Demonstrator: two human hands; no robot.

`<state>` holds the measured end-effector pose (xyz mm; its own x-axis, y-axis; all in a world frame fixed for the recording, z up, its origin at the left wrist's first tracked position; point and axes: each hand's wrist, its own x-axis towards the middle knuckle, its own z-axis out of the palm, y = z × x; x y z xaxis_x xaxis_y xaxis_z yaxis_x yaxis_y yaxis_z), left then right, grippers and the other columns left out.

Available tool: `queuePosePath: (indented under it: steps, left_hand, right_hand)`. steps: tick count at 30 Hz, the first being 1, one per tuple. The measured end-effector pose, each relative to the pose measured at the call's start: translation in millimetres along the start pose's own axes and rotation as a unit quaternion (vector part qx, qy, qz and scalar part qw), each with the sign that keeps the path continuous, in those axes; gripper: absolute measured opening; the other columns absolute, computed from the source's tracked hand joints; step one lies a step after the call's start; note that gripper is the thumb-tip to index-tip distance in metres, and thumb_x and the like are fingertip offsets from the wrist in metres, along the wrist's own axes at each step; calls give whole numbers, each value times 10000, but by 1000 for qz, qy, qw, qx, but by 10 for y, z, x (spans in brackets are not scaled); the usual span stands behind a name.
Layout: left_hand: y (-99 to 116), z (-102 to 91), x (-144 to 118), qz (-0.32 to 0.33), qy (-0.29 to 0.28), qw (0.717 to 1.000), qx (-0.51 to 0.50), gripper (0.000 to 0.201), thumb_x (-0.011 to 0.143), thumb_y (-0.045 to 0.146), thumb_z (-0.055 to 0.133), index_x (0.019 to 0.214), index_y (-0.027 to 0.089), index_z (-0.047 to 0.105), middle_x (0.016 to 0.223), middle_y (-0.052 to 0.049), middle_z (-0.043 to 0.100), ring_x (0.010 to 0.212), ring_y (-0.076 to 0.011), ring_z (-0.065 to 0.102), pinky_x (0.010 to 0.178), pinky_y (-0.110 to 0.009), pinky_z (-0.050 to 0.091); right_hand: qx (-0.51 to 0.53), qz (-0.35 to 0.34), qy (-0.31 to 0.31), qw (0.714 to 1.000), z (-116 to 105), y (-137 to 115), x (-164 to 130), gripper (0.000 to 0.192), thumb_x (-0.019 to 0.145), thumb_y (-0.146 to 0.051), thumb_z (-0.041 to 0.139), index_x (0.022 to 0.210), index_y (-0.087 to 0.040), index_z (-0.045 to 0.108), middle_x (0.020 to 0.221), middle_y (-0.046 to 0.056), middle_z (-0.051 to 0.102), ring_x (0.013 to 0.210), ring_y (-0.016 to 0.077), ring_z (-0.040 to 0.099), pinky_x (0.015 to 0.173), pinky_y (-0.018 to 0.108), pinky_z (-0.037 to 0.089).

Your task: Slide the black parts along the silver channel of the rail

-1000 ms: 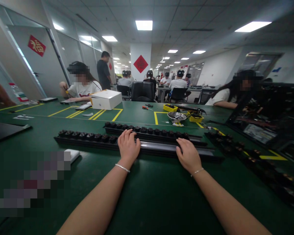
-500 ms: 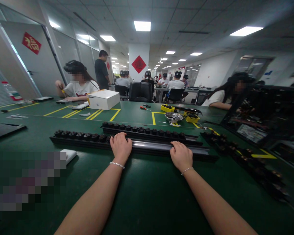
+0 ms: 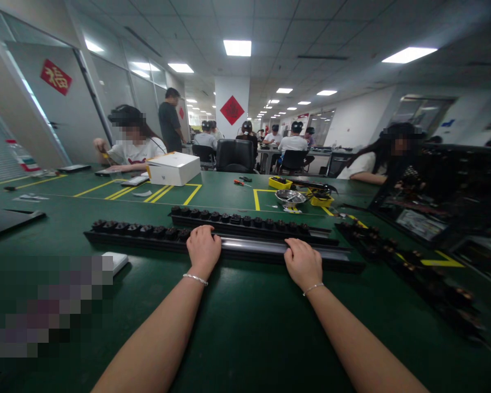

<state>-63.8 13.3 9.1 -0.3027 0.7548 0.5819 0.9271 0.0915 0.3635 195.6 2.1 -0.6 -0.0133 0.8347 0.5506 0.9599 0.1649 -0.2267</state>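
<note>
While both hands lie across it, the long, narrow black rail with a shiny grey channel sits crosswise on the green tabletop.

Its long axis runs left to right before the person, the right end slightly nearer; a row of small, chunky black parts occupies the left portion, extending up to the left hand, which is the nearer of the two to them. The right hand touches the rail further along, with smooth channel between the hands. Fingers of both are curled over the rail; whether either is closed tightly cannot be determined. A second, similarly loaded black rail lies just behind, roughly parallel.
</note>
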Motion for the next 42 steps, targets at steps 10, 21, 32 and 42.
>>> queuePosePath:
  steps: [10, 21, 32, 42]
  left_hand:
    - [-19, 13, -8, 33, -20, 999, -20, 260, 793, 125, 411, 967, 200, 588, 1110, -85, 638, 1070, -251, 544, 840, -387, 466]
    - [-115, -11, -50, -19, -30, 999, 10, 640, 802, 356, 508, 1324, 16, 365, 1265, -214, 538, 1223, -325, 443, 1000, -448, 378]
    - [-341, -74, -142, 39, -74, 995, 49, 591, 870, 442, 418, 1283, 23, 469, 1277, -212, 545, 1285, -303, 403, 1049, -455, 321]
    - [-316, -55, -138, 54, -71, 995, 47, 526, 877, 395, 396, 1284, 72, 479, 1328, -166, 519, 1304, -278, 385, 1045, -423, 333]
  right_hand:
    - [-1, 4, -12, 1000, -13, -7, 4, 382, 848, -238, 354, 1122, -207, 618, 1194, 55, 627, 1154, 214, 506, 907, 397, 350]
    - [5, 15, -4, 1000, 7, -3, 11, 372, 843, -235, 368, 1108, -204, 628, 1183, 44, 633, 1137, 203, 514, 907, 375, 335]
    - [-6, 5, -1, 1000, -6, 0, 2, 360, 843, -233, 386, 1102, -212, 635, 1162, 46, 644, 1122, 200, 522, 907, 364, 346]
    - [-5, 2, 1, 1000, -16, 1, 2, 357, 841, -227, 396, 1099, -206, 643, 1163, 47, 645, 1125, 202, 523, 903, 373, 365]
